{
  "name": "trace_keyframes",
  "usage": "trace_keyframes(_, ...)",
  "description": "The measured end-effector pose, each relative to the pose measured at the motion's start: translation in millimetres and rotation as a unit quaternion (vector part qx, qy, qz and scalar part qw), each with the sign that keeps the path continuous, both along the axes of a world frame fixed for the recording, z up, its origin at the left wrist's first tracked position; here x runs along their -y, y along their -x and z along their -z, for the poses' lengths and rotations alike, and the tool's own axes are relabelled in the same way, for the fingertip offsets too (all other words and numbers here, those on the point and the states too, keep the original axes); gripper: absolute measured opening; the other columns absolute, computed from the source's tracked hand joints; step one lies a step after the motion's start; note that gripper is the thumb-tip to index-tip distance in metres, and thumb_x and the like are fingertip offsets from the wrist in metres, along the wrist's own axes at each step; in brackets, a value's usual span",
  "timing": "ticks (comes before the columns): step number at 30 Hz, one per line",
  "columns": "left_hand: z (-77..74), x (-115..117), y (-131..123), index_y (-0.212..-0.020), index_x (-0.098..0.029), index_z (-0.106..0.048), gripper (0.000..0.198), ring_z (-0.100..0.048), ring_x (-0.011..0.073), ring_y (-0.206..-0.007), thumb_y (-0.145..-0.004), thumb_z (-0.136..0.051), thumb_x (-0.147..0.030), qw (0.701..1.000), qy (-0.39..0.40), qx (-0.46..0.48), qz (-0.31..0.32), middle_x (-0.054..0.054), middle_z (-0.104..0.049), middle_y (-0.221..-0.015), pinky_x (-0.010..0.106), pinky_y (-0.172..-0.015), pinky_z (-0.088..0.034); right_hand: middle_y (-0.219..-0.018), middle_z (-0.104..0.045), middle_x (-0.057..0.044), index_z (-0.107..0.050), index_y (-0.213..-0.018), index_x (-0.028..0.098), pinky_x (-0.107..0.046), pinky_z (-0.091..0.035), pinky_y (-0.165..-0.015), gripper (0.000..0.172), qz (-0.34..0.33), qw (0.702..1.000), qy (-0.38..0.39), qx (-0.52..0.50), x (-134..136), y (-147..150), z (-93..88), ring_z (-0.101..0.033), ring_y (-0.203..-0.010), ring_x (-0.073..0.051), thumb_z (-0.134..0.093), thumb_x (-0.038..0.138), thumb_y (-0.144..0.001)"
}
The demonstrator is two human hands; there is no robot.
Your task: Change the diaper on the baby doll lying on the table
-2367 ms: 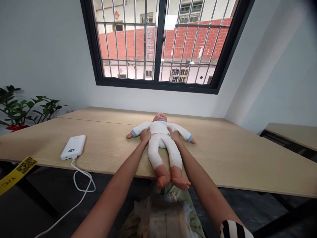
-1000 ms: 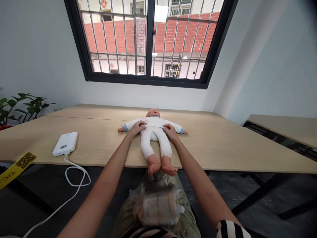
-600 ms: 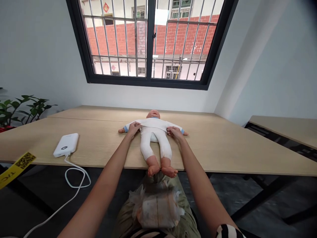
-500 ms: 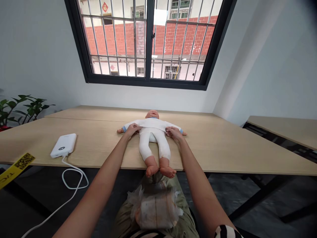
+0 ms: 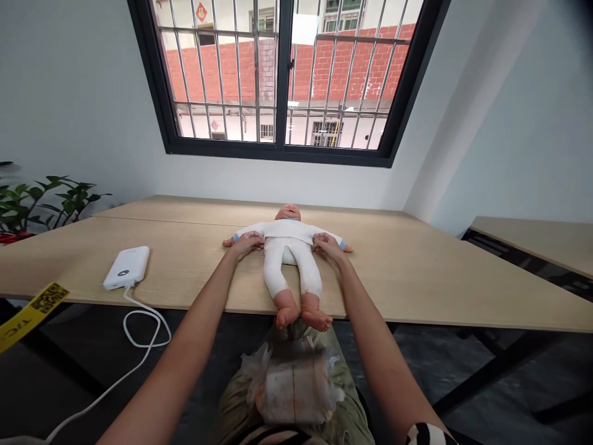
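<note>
A baby doll (image 5: 289,213) lies on its back on the wooden table, head toward the window and bare feet over the front edge. Its arms are spread wide. It has a white shirt (image 5: 290,229) with blue at the collar and cuffs, and white legs (image 5: 277,272). At the doll's waist, on the picture's left, my left hand (image 5: 249,243) is closed on the shirt's lower edge. My right hand (image 5: 327,244) pinches the same hem on the opposite side. The fingertips are small in view and partly hidden against the cloth.
A white power bank (image 5: 127,267) with a white cable (image 5: 152,330) lies on the table (image 5: 417,272) at left. A plastic-wrapped bundle (image 5: 296,390) rests on my lap. A yellow tag (image 5: 32,315) juts in at left. A plant (image 5: 50,201) stands beyond the table; another table (image 5: 537,241) is at right.
The whole view has shifted slightly, with things sitting a little further right in the picture. Both hands stay at the doll's waist, and the doll lies as before.
</note>
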State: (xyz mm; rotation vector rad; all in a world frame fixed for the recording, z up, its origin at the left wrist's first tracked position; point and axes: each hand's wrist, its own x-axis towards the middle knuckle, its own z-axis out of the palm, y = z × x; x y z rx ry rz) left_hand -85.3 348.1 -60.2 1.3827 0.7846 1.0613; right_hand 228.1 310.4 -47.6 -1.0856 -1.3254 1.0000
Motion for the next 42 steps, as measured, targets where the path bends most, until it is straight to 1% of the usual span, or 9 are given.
trace_keyframes(6,5.1,-4.5,1.8,-0.077,-0.015,-0.055,0.029,-0.06,0.0104,-0.065,-0.06,-0.076,-0.023,1.0,0.001,-0.003,-0.018,-0.001,-0.062,-0.069,0.024,-0.065,-0.045,-0.059,-0.056,0.005,-0.057,-0.08,0.018,-0.024,-0.044,-0.058,0.031,-0.022,1.0,0.001,-0.021,1.2,2.3,1.7,-0.053,-0.058,-0.011,-0.066,0.015,-0.051)
trace_keyframes(10,6.0,-6.2,3.6,-0.079,-0.015,-0.055,0.03,-0.061,0.0117,-0.065,-0.061,-0.077,-0.025,0.999,0.008,0.007,-0.034,0.0,-0.063,-0.069,0.025,-0.065,-0.047,-0.054,-0.053,0.006,-0.06,-0.08,0.017,-0.02,-0.032,-0.046,0.027,0.022,1.0,0.011,-0.016,-4.1,-2.0,6.8,-0.042,-0.049,-0.007,-0.059,0.015,-0.052)
trace_keyframes(13,6.0,-6.7,4.9,-0.08,-0.015,-0.054,0.033,-0.061,0.0125,-0.065,-0.062,-0.079,-0.029,0.999,0.006,0.016,-0.037,0.0,-0.063,-0.069,0.026,-0.065,-0.048,-0.054,-0.051,0.006,-0.061,-0.079,0.016,-0.02,-0.027,-0.045,0.027,0.065,0.997,0.007,-0.031,-7.0,-4.0,8.1,-0.038,-0.047,-0.006,-0.057,0.017,-0.053)
trace_keyframes(18,5.7,-6.4,5.1,-0.078,-0.015,-0.054,0.034,-0.061,0.0123,-0.064,-0.063,-0.079,-0.032,0.999,0.006,0.021,-0.04,0.001,-0.063,-0.071,0.027,-0.065,-0.049,-0.062,-0.056,0.004,-0.061,-0.073,0.016,-0.019,-0.032,-0.049,0.02,0.081,0.993,-0.01,-0.082,-8.9,-4.1,6.3,-0.042,-0.055,-0.006,-0.063,0.019,-0.054)
trace_keyframes(21,4.6,-4.7,4.6,-0.079,-0.015,-0.055,0.033,-0.062,0.0124,-0.065,-0.063,-0.079,-0.029,0.999,0.006,0.018,-0.04,0.001,-0.063,-0.071,0.027,-0.066,-0.049,-0.061,-0.056,0.003,-0.062,-0.071,0.016,-0.019,-0.031,-0.048,0.016,0.115,0.987,-0.014,-0.109,-9.4,-4.5,4.3,-0.041,-0.055,-0.006,-0.062,0.017,-0.055)
trace_keyframes(28,1.2,-0.6,4.0,-0.078,-0.015,-0.054,0.03,-0.062,0.0129,-0.064,-0.061,-0.076,-0.026,0.999,0.005,0.021,-0.038,0.001,-0.063,-0.071,0.026,-0.063,-0.048,-0.059,-0.052,0.006,-0.063,-0.079,0.018,-0.016,-0.035,-0.047,0.029,0.104,0.974,-0.008,-0.2,-7.6,-8.5,-0.4,-0.043,-0.055,-0.006,-0.058,0.006,-0.052)
trace_keyframes(32,0.6,-0.1,4.0,-0.079,-0.015,-0.054,0.03,-0.062,0.0131,-0.065,-0.06,-0.076,-0.024,0.999,0.011,0.024,-0.039,0.001,-0.063,-0.071,0.026,-0.063,-0.048,-0.055,-0.048,0.008,-0.061,-0.084,0.018,-0.014,-0.036,-0.045,0.033,0.076,0.951,0.009,-0.299,-4.6,-12.1,-6.2,-0.042,-0.052,-0.005,-0.062,0.004,-0.054)
trace_keyframes(37,0.9,-0.1,3.8,-0.08,-0.015,-0.055,0.03,-0.062,0.0133,-0.065,-0.06,-0.076,-0.023,0.999,0.013,0.025,-0.041,0.0,-0.063,-0.07,0.026,-0.063,-0.047,-0.056,-0.046,0.01,-0.053,-0.082,0.021,-0.014,-0.036,-0.042,0.033,0.038,0.895,0.016,-0.444,-0.6,-17.2,-13.4,-0.045,-0.05,-0.004,-0.064,0.003,-0.056)
trace_keyframes(42,2.1,-1.2,5.0,-0.082,-0.014,-0.058,0.032,-0.062,0.0129,-0.068,-0.061,-0.078,-0.025,1.0,0.011,0.02,-0.021,0.001,-0.064,-0.073,0.026,-0.067,-0.047,-0.06,-0.051,0.011,-0.052,-0.086,0.024,-0.014,-0.037,-0.043,0.039,0.036,0.848,0.023,-0.528,3.5,-20.7,-16.5,-0.05,-0.05,-0.003,-0.057,-0.002,-0.057)
